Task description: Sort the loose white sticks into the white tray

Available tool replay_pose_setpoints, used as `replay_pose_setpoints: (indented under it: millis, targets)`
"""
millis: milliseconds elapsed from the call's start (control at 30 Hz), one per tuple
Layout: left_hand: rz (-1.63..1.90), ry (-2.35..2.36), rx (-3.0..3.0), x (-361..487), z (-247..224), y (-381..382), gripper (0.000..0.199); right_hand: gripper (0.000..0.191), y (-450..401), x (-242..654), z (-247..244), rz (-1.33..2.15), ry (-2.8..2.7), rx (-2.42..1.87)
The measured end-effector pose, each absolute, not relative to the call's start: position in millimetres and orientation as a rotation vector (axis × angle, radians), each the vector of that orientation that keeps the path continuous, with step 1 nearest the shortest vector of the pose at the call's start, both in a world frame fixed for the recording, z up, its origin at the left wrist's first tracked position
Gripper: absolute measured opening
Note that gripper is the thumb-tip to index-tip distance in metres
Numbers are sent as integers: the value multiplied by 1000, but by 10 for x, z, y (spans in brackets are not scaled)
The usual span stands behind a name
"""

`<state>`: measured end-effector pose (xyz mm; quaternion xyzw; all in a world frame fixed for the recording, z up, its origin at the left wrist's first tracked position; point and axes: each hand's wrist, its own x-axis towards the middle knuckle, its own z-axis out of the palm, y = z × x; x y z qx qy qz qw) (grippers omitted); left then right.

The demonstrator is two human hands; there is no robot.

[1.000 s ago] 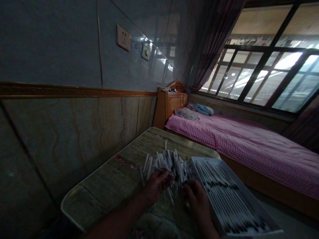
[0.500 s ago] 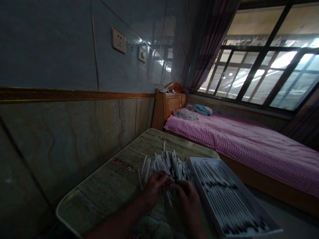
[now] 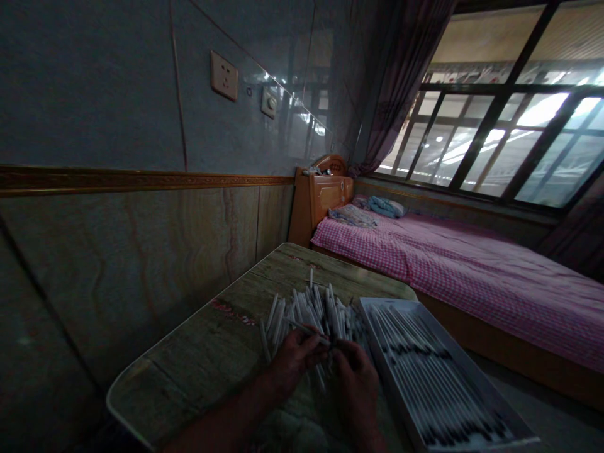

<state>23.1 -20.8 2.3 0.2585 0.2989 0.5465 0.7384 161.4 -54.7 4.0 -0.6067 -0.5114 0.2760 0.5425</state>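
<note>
My left hand (image 3: 293, 360) is closed around a slim pale pen-like stick (image 3: 304, 328), which slants down to the right across the fingers. At the stick's lower right end, where a dark tip shows, the fingers of my right hand (image 3: 357, 371) are pinched together. What lies inside that pinch is too small and dim to make out. Just beyond both hands lies a loose pile of whitish sticks (image 3: 306, 305), partly covered by the fingers. To the right of my right hand is a shallow white box (image 3: 406, 402) holding two rows of similar sticks (image 3: 434, 377) with dark ends.
The hands are over a green marble-patterned table (image 3: 202, 365) with a pale rim. A tiled wall (image 3: 141, 251) runs along its left side. Behind stands a bed (image 3: 425, 251) with a pink checked sheet and a wooden headboard (image 3: 325, 195).
The camera view shifts very slightly. Both hands stay almost in place, with the fingers of my right hand moving a little at the stick's end.
</note>
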Motion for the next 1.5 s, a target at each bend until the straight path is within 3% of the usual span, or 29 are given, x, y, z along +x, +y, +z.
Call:
replay_pose_setpoints:
  millis: [733, 1033, 1300, 1500]
  targets:
    - [1241, 739, 600, 263, 60, -230, 45, 17, -533, 1613, -4, 548, -1381, -1396]
    - [1313, 805, 745, 281, -13, -237, 43, 21, -528, 1594, -125, 198, -1644, -1369]
    - [1317, 792, 899, 317, -97, -250, 38, 33, -459, 1638, -423, -492, -1793, -1316]
    - [1318, 825, 810, 318, -33, -245, 43, 25, -548, 1637, -182, 49, -1758, -1325]
